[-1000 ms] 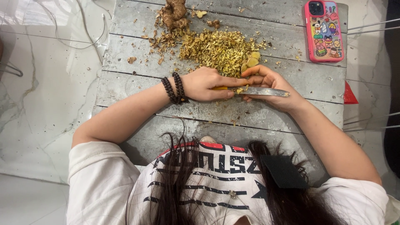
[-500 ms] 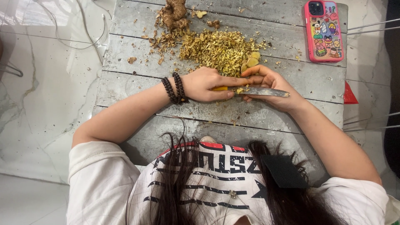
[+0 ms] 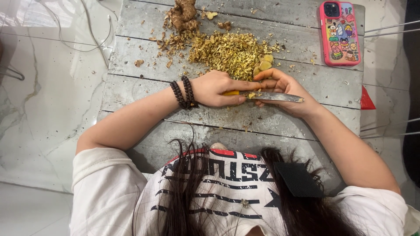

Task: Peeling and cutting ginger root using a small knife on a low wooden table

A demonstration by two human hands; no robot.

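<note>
Nearest the camera: long dark hair and a white printed T-shirt [image 3: 210,188], both forearms reaching out over a grey weathered plank tabletop [image 3: 131,87].

Left hand [image 3: 216,88], dark beaded bracelets [image 3: 183,92] at its wrist, is curled tight around a yellow knife handle [image 3: 231,92]; the fingers are pressed together on it. The knife blade [image 3: 275,96] runs out flat to the right, flecked with bits of cuttings.

Right hand [image 3: 286,89] lies just beyond and partly under the blade, fingers bent and drawn together, thumb and forefinger meeting near the blade's base. What they pinch is hidden; cannot tell.

Just beyond the hands: several yellow ginger slices [image 3: 264,64] at the edge of a heap of chopped ginger [image 3: 229,52]. Brown peel scraps [image 3: 168,43] are scattered to its left. Farther still, a knobbly whole ginger root [image 3: 186,13] at the tabletop's far edge.

Far right corner: a phone in a pink cartoon case [image 3: 340,32], lying flat, well apart from the heap
</note>
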